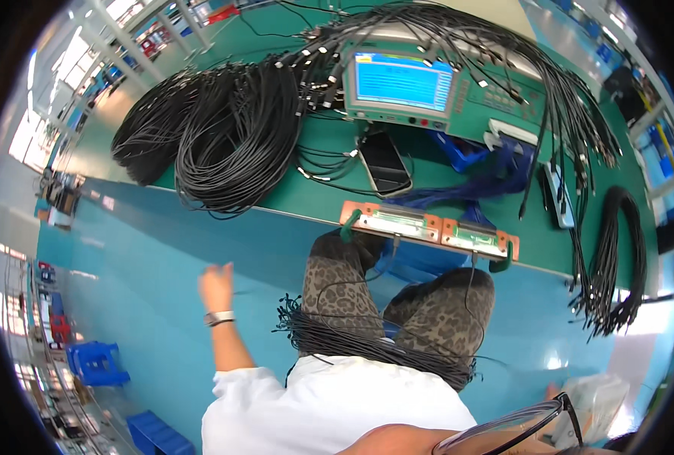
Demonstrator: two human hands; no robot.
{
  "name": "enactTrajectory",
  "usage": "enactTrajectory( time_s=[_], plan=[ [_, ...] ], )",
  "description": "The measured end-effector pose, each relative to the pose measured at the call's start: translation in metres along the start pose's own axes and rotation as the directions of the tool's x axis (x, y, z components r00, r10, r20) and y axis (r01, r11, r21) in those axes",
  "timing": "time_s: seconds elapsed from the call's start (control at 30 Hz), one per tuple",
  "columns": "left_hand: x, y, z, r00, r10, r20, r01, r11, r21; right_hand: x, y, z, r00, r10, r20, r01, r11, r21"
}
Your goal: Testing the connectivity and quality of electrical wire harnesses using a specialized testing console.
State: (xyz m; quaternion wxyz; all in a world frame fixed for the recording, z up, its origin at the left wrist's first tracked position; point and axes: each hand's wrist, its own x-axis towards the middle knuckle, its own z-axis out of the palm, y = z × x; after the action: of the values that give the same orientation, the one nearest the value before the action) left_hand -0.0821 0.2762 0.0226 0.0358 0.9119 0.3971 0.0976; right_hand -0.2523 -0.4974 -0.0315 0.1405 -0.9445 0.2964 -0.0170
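From my remote seat I see the green worktop (318, 205) bearing thick looped bundles of black cable (234, 155) at its left and a tester (401, 80) with a lit blue screen farther back. A bundle of thin black cables (382, 347) lies across the seated person's thighs, near the copper-edged fixture (432, 227) on the worktop's front edge, with a phone (384, 163) just behind. I see the left hand (216, 288) out to the side, blurred, so I cannot tell whether it is clenched or released; the right hand (553, 391) shows only as a sliver beside clear plastic (598, 406), its grip hidden.
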Motion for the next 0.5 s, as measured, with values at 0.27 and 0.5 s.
enactTrajectory(
  time_s=[0.27,0.5],
  plan=[
    [0.079,0.003,-0.029,0.977,-0.171,0.126,0.192,0.45,-0.872,0.046,-0.04,-0.031,0.9,0.389,0.198,-0.433,0.852,0.293],
    [0.08,0.052,-0.046,1.0,0.008,-0.01,-0.012,0.459,-0.888,0.022,-0.227,-0.024,0.953,-0.155,0.259,-0.029,0.806,0.591]
  ],
)
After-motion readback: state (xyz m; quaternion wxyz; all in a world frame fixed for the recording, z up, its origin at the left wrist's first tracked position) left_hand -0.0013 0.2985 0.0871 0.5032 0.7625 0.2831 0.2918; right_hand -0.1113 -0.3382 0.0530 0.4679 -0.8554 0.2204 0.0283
